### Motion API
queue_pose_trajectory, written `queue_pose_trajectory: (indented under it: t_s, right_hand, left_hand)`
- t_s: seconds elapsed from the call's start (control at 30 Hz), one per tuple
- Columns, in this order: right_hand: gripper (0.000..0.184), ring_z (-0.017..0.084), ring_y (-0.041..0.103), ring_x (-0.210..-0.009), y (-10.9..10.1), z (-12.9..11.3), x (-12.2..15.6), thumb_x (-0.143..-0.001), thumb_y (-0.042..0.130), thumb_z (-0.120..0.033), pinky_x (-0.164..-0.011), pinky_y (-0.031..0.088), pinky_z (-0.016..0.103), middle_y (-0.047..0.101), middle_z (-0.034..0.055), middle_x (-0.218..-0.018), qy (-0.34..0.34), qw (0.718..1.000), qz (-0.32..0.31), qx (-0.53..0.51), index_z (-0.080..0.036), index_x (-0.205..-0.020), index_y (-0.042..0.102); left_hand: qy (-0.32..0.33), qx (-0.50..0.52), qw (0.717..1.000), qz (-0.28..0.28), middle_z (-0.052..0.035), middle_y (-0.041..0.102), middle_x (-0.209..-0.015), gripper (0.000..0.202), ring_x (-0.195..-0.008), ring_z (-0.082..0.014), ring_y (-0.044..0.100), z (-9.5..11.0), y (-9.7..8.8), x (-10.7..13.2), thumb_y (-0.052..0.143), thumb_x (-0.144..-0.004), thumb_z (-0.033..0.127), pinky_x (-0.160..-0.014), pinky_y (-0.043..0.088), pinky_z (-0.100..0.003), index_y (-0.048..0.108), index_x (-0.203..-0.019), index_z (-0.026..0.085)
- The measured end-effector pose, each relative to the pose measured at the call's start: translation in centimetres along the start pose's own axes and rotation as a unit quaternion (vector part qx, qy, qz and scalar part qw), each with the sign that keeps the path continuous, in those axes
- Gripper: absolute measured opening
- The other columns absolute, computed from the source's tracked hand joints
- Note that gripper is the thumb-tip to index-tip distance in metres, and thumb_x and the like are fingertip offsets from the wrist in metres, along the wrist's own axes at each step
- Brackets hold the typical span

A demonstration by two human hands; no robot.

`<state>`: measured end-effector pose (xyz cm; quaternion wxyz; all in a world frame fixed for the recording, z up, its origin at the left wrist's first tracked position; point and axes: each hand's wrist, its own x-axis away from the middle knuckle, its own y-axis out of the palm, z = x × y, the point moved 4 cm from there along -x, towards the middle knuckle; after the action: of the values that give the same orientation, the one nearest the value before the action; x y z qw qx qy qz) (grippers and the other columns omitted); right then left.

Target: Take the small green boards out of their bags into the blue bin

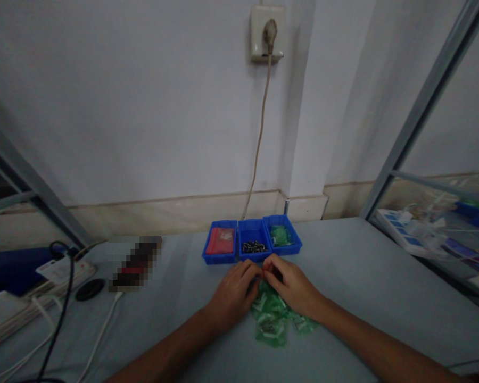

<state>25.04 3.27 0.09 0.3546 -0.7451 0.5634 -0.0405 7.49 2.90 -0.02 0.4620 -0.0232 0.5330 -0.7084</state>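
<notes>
My left hand (235, 292) and my right hand (293, 284) meet in front of the blue bins, fingertips pinched close together. Between them is the top of a small green plastic bag (265, 290), with a bit of red showing at the fingertips. More green plastic bags (271, 327) lie in a loose pile under and between the hands, some with small dark or silvery pieces inside. Just beyond, the middle blue bin (252, 230) holds several small black and silver metal parts (254, 247).
The left blue bin (208, 246) contains red plastic bags (219, 242); the right blue bin (295, 248) contains green bags (280, 235). A pixelated phone-like object (135, 266), black disc (90, 290) and cables lie left. A power strip (403, 234) sits right, beyond the metal frame (415, 106).
</notes>
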Motion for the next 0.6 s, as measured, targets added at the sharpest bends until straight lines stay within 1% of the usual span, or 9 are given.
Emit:
queue_pose_trajectory:
  t_s: [0.03, 0.1, 0.17, 0.2, 0.3, 0.47, 0.57, 0.6]
  right_hand:
    - [0.006, 0.02, 0.06, -0.086, 0.1, -0.2, 0.1, -0.101, 0.06, -0.017, -0.078, 0.044, 0.031, 0.063, 0.0003, -0.092, -0.012, 0.999, -0.014, 0.027, -0.022, -0.1, 0.058]
    - [0.015, 0.022, 0.058, -0.092, 0.2, -0.7, 0.2, -0.094, 0.07, -0.017, -0.082, 0.044, 0.033, 0.063, 0.0019, -0.096, -0.037, 0.994, -0.049, 0.086, -0.022, -0.098, 0.057]
    - [0.025, 0.024, 0.056, -0.095, 0.3, -1.0, 0.4, -0.088, 0.079, -0.02, -0.085, 0.043, 0.035, 0.064, 0.0029, -0.098, -0.053, 0.986, -0.082, 0.134, -0.022, -0.096, 0.055]
    - [0.028, 0.025, 0.056, -0.096, 0.3, -1.0, 0.4, -0.087, 0.081, -0.023, -0.086, 0.043, 0.036, 0.064, 0.0031, -0.099, -0.056, 0.983, -0.092, 0.147, -0.022, -0.096, 0.054]
    - [0.026, 0.025, 0.057, -0.098, 0.3, -0.8, 0.4, -0.093, 0.079, -0.027, -0.087, 0.043, 0.036, 0.065, 0.0034, -0.102, -0.05, 0.983, -0.104, 0.143, -0.022, -0.098, 0.055]
    - [0.016, 0.025, 0.06, -0.1, 0.4, 0.1, 0.2, -0.099, 0.074, -0.025, -0.088, 0.044, 0.036, 0.067, 0.0033, -0.101, -0.038, 0.985, -0.089, 0.144, -0.022, -0.098, 0.058]
    - [0.011, 0.024, 0.062, -0.098, 0.3, 0.4, 0.0, -0.102, 0.069, -0.023, -0.092, 0.044, 0.037, 0.068, 0.0023, -0.098, -0.046, 0.984, -0.085, 0.15, -0.022, -0.097, 0.06]
    - [0.01, 0.024, 0.062, -0.098, 0.3, 0.4, -0.1, -0.103, 0.067, -0.023, -0.093, 0.044, 0.038, 0.068, 0.002, -0.097, -0.049, 0.984, -0.084, 0.15, -0.022, -0.097, 0.06]
  left_hand:
    - [-0.01, -0.015, 1.0, -0.005, -0.0061, 0.067, -0.109, 0.016, -0.104, -0.0232, 0.064, -0.1, 0.1, 0.0, 0.055, -0.1, 0.01, -0.093, 0.053, -0.038, 0.062, -0.108, 0.022]
    - [-0.025, -0.038, 0.999, -0.018, -0.0054, 0.067, -0.105, 0.014, -0.101, -0.0244, 0.062, -0.3, 0.3, -0.1, 0.058, -0.097, 0.009, -0.09, 0.051, -0.039, 0.062, -0.102, 0.022]
    - [-0.033, -0.052, 0.998, -0.028, -0.0049, 0.067, -0.103, 0.015, -0.101, -0.0252, 0.061, -0.4, 0.4, -0.1, 0.059, -0.095, 0.008, -0.089, 0.049, -0.039, 0.061, -0.1, 0.022]
    - [-0.035, -0.057, 0.997, -0.031, -0.0047, 0.067, -0.103, 0.015, -0.101, -0.0254, 0.061, -0.4, 0.4, -0.1, 0.059, -0.095, 0.008, -0.089, 0.048, -0.039, 0.061, -0.099, 0.022]
    - [-0.041, -0.066, 0.996, -0.034, -0.0049, 0.066, -0.104, 0.015, -0.1, -0.0254, 0.06, -0.4, 0.5, -0.1, 0.058, -0.096, 0.008, -0.089, 0.047, -0.039, 0.061, -0.1, 0.022]
    - [-0.056, -0.057, 0.996, -0.028, -0.0042, 0.067, -0.104, 0.012, -0.1, -0.0245, 0.059, -0.5, 0.4, -0.1, 0.058, -0.099, 0.01, -0.09, 0.047, -0.039, 0.061, -0.102, 0.021]
    - [-0.061, -0.051, 0.996, -0.034, -0.0036, 0.068, -0.102, 0.005, -0.098, -0.0241, 0.06, -0.4, 0.3, -0.2, 0.057, -0.104, 0.019, -0.088, 0.047, -0.039, 0.062, -0.102, 0.021]
    - [-0.063, -0.051, 0.996, -0.036, -0.0037, 0.068, -0.102, 0.007, -0.097, -0.0241, 0.06, -0.3, 0.2, -0.3, 0.056, -0.106, 0.023, -0.087, 0.047, -0.038, 0.062, -0.101, 0.021]
